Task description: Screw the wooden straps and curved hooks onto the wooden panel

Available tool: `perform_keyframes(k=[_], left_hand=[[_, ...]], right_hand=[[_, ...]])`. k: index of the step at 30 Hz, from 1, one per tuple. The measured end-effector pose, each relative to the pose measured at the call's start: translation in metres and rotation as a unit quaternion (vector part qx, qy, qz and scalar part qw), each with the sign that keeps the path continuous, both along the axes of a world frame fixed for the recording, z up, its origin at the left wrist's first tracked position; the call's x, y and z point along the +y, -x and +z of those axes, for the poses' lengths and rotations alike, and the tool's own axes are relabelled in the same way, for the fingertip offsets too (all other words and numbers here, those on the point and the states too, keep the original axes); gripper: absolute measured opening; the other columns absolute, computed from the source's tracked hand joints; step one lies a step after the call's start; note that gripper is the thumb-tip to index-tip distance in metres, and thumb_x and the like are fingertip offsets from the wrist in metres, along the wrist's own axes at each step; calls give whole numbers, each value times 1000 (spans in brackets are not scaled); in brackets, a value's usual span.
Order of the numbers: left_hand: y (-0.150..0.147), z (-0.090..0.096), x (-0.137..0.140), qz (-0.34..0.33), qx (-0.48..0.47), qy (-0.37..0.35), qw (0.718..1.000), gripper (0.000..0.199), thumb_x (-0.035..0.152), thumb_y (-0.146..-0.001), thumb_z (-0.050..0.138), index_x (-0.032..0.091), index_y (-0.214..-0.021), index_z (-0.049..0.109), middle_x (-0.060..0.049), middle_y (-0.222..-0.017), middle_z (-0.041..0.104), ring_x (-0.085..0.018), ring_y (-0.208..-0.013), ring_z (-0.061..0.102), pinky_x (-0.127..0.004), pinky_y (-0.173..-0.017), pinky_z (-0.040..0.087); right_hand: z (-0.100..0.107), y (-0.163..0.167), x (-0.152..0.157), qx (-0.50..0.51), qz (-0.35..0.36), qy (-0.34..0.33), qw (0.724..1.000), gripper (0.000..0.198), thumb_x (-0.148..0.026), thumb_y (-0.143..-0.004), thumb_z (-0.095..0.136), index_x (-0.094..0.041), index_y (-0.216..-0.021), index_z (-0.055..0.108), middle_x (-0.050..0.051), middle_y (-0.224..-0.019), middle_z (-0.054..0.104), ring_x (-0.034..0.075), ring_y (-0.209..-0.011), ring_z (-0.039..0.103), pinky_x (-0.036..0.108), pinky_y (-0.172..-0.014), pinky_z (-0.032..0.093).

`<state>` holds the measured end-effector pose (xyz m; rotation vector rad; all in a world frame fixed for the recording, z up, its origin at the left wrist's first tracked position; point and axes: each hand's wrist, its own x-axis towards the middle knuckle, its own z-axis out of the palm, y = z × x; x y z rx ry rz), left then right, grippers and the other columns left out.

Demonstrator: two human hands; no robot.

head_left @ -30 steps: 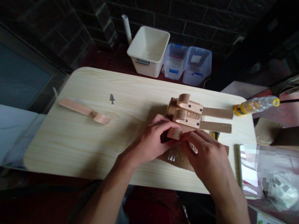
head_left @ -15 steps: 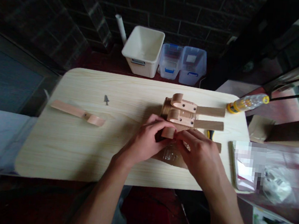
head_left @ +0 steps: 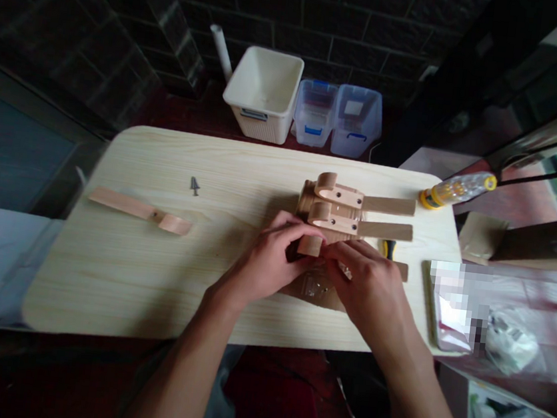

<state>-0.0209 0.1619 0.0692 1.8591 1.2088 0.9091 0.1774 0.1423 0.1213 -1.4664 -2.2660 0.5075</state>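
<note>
Both hands meet at the nearest of three wooden hooks [head_left: 310, 245], which lie side by side across a brown wooden piece [head_left: 305, 202] partly wrapped in clear plastic. My left hand [head_left: 268, 255] curls its thumb and fingers around this hook's curled end. Just to the right, my right hand [head_left: 369, 276] pinches with its fingertips at the hook's base; anything small between them is hidden. Beyond lie a middle hook [head_left: 342, 221] and a far hook [head_left: 345, 195], each showing two dark holes or screw heads and a flat strip pointing right.
A loose wooden hook [head_left: 128, 207] and several screws [head_left: 194, 186] lie on the table [head_left: 149, 288] at left. A yellow-black handle [head_left: 389, 250] shows beside the strips. A clear yellow-capped bottle [head_left: 459, 189] lies at right. Bins [head_left: 265, 100] stand behind.
The whole view has shifted slightly, moving the scene a little to the left. Both hands keep the same hold at the nearest hook; nothing else visibly differs.
</note>
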Motion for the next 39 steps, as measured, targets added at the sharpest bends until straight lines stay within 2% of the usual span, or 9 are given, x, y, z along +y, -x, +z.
perform_keyframes(k=[6, 13, 17, 26, 33, 39], left_hand=[[-1, -1, 1, -1, 7, -8, 1000, 28, 17, -91, 82, 27, -117, 76, -4, -115, 66, -20, -112, 69, -38, -105, 59], [-1, 0, 0, 2, 3, -10, 1000, 27, 19, -91, 84, 27, -115, 76, -4, -115, 66, -20, -112, 70, -37, -105, 59], [0, 1, -1, 1, 0, -16, 1000, 28, 17, -91, 84, 27, -115, 76, -4, -115, 67, -20, -113, 70, -37, -105, 59], [1, 2, -2, -2, 3, -14, 1000, 36, 6, -87, 81, 25, -117, 76, -4, -116, 66, -19, -114, 70, -36, -106, 60], [2, 4, -1, -3, 2, -14, 1000, 24, 17, -91, 83, 24, -114, 77, -5, -114, 66, -20, -112, 71, -37, -104, 61], [3, 2, -2, -3, 9, -17, 1000, 23, 20, -93, 82, 25, -115, 77, -6, -114, 66, -21, -115, 70, -38, -104, 61]], right_hand=[[0, 0, -1, 2, -1, -12, 1000, 23, -7, -103, 61, -22, -101, 78, 2, -91, 79, 19, -85, 76, 29, -70, 52], [1, -7, 1, 14, 13, -1, 1000, 16, -8, -101, 67, -20, -99, 77, 2, -95, 81, 18, -85, 77, 28, -73, 53], [-2, -10, 1, 16, 30, -31, 999, 17, -14, -106, 63, -20, -102, 78, 3, -97, 82, 18, -83, 78, 28, -69, 54], [-16, -4, -6, 16, 27, -112, 993, 16, -17, -109, 60, -17, -105, 75, 5, -93, 79, 20, -85, 73, 31, -75, 56], [-19, 1, -13, 21, 5, -155, 988, 11, -13, -104, 66, -17, -97, 74, 4, -90, 79, 18, -82, 71, 29, -76, 56], [-25, 8, -19, 16, -32, -189, 981, 6, -11, -102, 71, -16, -104, 75, 5, -97, 84, 18, -86, 74, 29, -83, 59]])
